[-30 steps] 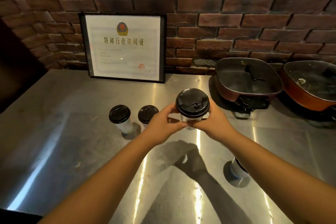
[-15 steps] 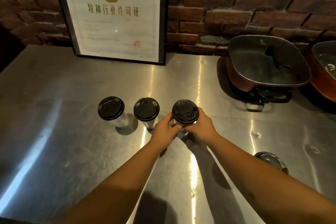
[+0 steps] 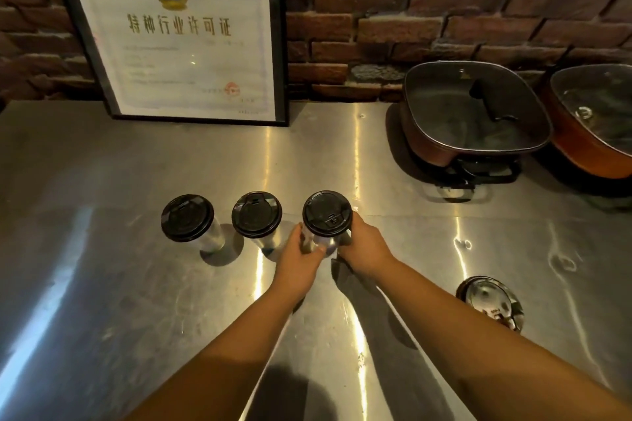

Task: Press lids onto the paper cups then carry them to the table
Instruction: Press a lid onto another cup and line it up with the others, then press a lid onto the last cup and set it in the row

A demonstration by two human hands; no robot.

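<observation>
Three paper cups with black lids stand in a row on the steel counter (image 3: 119, 301). The left cup (image 3: 187, 218) and the middle cup (image 3: 256, 214) stand free. Both hands hold the right cup (image 3: 327, 213) by its sides: my left hand (image 3: 301, 258) grips it from the left, my right hand (image 3: 364, 246) from the right. Its base seems to rest on the counter. A fourth cup (image 3: 489, 301) with a lid stands at the near right, partly hidden behind my right forearm.
A framed certificate (image 3: 174, 34) leans against the brick wall at the back. Two lidded electric pots stand at the back right, one dark (image 3: 475, 113) and one orange (image 3: 595, 123). The counter's dark edge runs along the left.
The right cup came down from mid-air and now stands in line beside the other two, both hands still round it. The view tipped closer and downward.
</observation>
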